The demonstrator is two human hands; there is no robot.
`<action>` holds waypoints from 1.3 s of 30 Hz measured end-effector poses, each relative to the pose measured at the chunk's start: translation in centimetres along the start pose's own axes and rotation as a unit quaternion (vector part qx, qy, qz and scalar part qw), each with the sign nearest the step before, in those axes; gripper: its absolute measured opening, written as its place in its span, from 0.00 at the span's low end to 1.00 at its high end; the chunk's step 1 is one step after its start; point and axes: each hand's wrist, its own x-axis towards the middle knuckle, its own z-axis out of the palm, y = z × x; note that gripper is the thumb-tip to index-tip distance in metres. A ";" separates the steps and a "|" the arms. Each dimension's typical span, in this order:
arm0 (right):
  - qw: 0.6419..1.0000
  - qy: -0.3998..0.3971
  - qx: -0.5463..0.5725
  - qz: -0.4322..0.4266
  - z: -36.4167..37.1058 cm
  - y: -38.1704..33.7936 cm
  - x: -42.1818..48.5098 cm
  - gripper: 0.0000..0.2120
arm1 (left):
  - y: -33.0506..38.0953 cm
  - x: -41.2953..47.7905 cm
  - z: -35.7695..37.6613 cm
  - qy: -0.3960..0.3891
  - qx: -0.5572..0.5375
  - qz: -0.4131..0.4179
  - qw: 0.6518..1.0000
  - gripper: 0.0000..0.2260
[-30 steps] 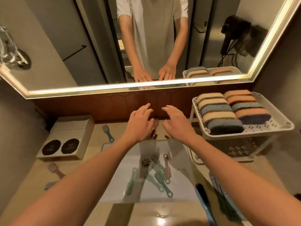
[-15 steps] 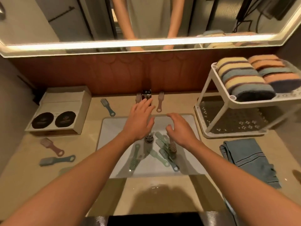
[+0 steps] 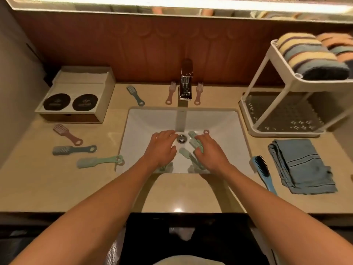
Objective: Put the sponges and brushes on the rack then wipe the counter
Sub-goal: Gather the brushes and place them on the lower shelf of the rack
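Left hand (image 3: 162,148) spread open in white rectangular sink (image 3: 145,127) | right hand (image 3: 212,153) pinches pale-green plastic brush (image 3: 193,143) | chrome faucet (image 3: 186,81) behind, metal drain (image 3: 181,139) between hands

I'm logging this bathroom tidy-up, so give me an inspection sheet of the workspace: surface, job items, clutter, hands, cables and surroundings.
Surface: beige stone counter around a white rectangular sink.
Job's things: striped sponges on the white two-tier rack's top shelf; small pink and green plastic brushes on counter and in sink; blue black-bristled brush; folded blue cloth.
Clutter: cream box with two dark round discs.
Hands: left hand, fingers relaxed, over the sink; right hand pinches a green brush there.
Cables: nothing seen.
Surroundings: chrome tap, brown panelled wall, lit mirror edge.
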 end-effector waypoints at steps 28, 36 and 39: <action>0.989 -0.100 -0.105 0.036 12.2 6.1 11.2 0.19 | -5.0 4.6 11.2 -0.179 0.067 -0.244 0.951 0.22; 0.985 -0.081 -0.148 0.022 13.6 5.5 11.0 0.10 | -4.1 4.2 10.9 -0.181 0.051 -0.251 0.950 0.17; 0.990 -0.076 -0.114 0.027 12.8 4.9 10.4 0.10 | -4.0 4.3 10.0 -0.147 0.041 -0.234 0.960 0.18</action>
